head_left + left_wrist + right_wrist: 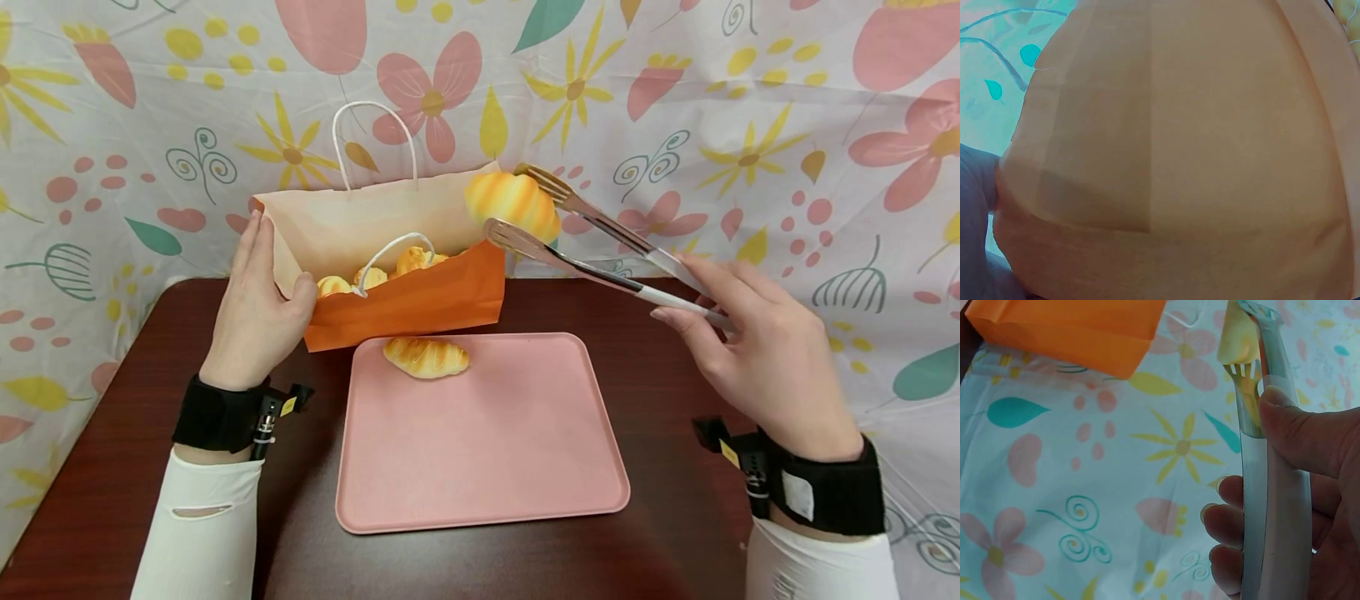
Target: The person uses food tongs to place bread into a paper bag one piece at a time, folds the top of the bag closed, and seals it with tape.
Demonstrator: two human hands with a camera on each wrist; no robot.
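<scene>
In the head view my right hand (765, 350) grips a pair of metal tongs (600, 221) by its white handles. Between the tong tips is a yellow-orange bread roll (513, 202), held up at the right end of an orange paper bag (405, 310). My left hand (258, 304) lies with straight fingers against the bag's left side, thumb at the front rim. The bag gapes toward me, with several bread pieces (415, 259) inside. The left wrist view is mostly filled by the bag's paper (1210, 137). The right wrist view shows fingers wrapped round the tongs (1272, 506).
A pink tray (480, 450) lies in front of the bag on the dark wooden table (675, 517). One baked roll (426, 358) rests near its back edge. White rope handles (375, 106) stand up from the bag. A floral cloth (750, 100) hangs behind.
</scene>
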